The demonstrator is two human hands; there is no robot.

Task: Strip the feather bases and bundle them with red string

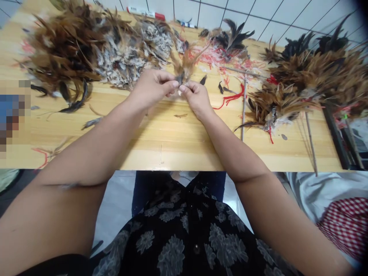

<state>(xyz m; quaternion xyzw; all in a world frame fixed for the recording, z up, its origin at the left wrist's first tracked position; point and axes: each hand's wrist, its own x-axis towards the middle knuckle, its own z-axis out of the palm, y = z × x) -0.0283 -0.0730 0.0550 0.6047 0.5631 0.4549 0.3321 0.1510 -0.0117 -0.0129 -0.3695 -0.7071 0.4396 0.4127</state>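
Over the middle of the wooden table, both hands pinch the base of a small bunch of brown feathers, whose tips fan away from me. My left hand has its thumb and index finger closed on the grey lower part of the bunch. Just right of it, my right hand is closed on the whitish quill ends. The fingertips of the two hands almost meet. Behind the left hand lies a grey-white heap of feathers. A loose brown feather rests on the table below the hands.
A big brown feather pile covers the back left. Feather dusters on sticks lie at right, near a dark-edged box. Red strings and pink shreds are scattered behind. A red-capped marker lies by the tiled wall.
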